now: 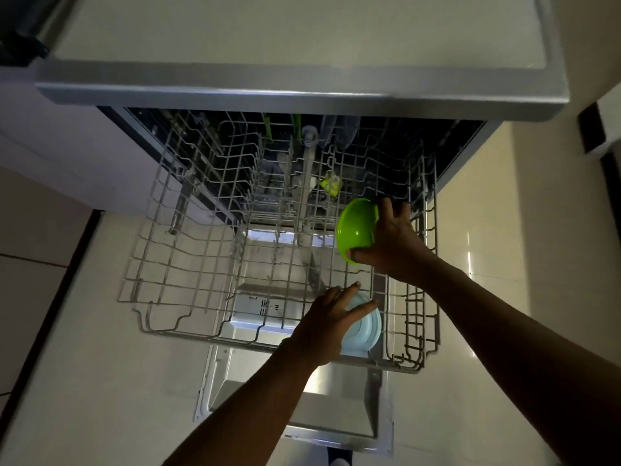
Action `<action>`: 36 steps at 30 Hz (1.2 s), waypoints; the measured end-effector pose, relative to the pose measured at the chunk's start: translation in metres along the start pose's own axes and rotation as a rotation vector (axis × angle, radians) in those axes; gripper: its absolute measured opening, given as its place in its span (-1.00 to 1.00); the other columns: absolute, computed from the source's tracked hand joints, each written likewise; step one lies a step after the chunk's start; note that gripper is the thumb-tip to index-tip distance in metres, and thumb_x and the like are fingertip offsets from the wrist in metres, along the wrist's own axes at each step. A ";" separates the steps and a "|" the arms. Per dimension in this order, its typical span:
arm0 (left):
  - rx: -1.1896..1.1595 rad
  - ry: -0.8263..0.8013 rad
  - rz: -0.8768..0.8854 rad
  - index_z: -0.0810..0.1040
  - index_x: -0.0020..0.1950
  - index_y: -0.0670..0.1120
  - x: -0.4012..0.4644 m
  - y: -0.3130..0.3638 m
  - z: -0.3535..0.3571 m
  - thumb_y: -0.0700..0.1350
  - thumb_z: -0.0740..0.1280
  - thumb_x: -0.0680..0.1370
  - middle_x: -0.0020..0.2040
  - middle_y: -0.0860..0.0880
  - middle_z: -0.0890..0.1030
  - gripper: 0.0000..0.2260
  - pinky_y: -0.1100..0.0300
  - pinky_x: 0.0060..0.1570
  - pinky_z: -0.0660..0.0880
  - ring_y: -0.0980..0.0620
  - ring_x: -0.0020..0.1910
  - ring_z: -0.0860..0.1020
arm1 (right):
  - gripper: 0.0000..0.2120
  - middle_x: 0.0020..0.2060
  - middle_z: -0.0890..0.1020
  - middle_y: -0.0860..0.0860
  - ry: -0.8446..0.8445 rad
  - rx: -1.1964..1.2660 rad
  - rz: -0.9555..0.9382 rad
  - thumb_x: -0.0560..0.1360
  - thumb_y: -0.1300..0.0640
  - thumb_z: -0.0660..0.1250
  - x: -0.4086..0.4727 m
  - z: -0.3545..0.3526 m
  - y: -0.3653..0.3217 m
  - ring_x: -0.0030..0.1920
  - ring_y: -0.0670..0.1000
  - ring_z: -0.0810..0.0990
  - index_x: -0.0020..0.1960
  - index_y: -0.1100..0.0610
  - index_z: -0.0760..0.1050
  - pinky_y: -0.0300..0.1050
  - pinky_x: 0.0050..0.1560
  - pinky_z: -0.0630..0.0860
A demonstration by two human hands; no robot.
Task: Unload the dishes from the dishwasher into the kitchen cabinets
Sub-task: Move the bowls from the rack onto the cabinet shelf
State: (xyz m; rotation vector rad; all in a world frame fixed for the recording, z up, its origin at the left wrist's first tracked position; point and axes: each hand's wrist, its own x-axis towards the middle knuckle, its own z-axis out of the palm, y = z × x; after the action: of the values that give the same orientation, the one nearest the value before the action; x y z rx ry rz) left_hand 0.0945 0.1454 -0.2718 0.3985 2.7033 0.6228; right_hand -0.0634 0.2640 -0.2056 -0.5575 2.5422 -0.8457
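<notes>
The upper wire rack of the dishwasher is pulled out over the open door. My right hand grips a bright green bowl tilted on its side at the rack's right part, thumb under its rim. My left hand holds a pale blue bowl standing on edge near the rack's front right corner, fingers spread over it. Further back in the rack lie a small yellow-green item and some dark bluish dishes.
The countertop edge overhangs the dishwasher opening just above the rack. Cabinet fronts stand to the left. Light floor tiles lie on both sides of the open door. The rack's left half holds only wire tines.
</notes>
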 end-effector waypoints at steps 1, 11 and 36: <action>0.026 0.001 0.029 0.29 0.48 0.05 0.002 -0.001 0.002 -0.23 0.50 0.27 0.51 -0.13 0.20 -0.18 -0.13 0.30 0.36 -0.19 0.40 0.27 | 0.00 0.28 0.20 0.20 0.001 0.015 0.013 0.21 -0.05 0.59 -0.001 -0.001 -0.001 0.26 0.28 0.35 0.46 0.07 0.08 0.07 0.21 0.47; -0.156 0.081 0.007 0.13 0.54 -0.03 -0.013 -0.011 -0.025 0.02 0.47 0.34 0.51 -0.07 0.16 -0.15 -0.02 0.38 0.31 -0.10 0.43 0.21 | -0.08 0.33 0.15 0.23 0.108 0.161 0.136 0.29 0.00 0.57 -0.026 -0.011 -0.025 0.25 0.33 0.38 0.48 0.07 0.11 -0.01 0.24 0.41; 0.201 1.091 -0.405 0.17 0.48 -0.15 -0.560 -0.074 -0.465 0.20 0.38 0.21 0.33 -0.14 0.33 -0.07 0.02 0.27 0.28 -0.12 0.29 0.29 | -0.09 0.22 0.25 0.16 0.497 0.056 -0.601 0.19 -0.01 0.54 -0.199 0.005 -0.627 0.21 0.26 0.39 0.40 0.17 0.18 0.07 0.22 0.43</action>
State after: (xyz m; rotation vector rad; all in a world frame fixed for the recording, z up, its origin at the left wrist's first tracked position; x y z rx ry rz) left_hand 0.4090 -0.2809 0.2335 -0.6473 3.7012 0.5271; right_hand 0.2573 -0.1043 0.2353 -1.2654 2.8009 -1.4008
